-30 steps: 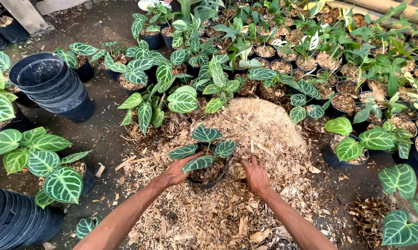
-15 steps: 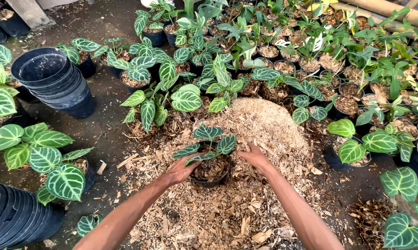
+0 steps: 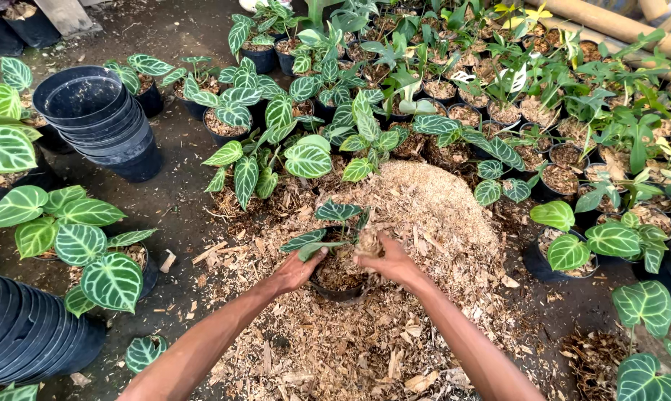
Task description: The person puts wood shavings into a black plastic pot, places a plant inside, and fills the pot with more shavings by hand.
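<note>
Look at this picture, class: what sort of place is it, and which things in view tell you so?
Probably a plant nursery. Rows of potted plants with veined leaves cover the ground, empty black pots stand stacked nearby, and a heap of wood shavings lies where the left hand and right hand work at one pot.

Pot (image 3: 337, 289) between the hands: black. Its plant (image 3: 334, 226): dark green leaves, pale silvery-white veins. Mulch pile (image 3: 424, 215): tan, light brown, straw-yellow flecks. Stacked empty pots (image 3: 98, 119): black, dusty grey rims. Bigger plant (image 3: 68, 238) at the side: brighter green leaves, bold white vein pattern. Ground (image 3: 172, 200): dark brown, damp-looking. Far rows of plants (image 3: 499, 89): mixed greens, a few white-splashed or yellowish leaves. Bamboo pole (image 3: 610, 26): beige.
</note>
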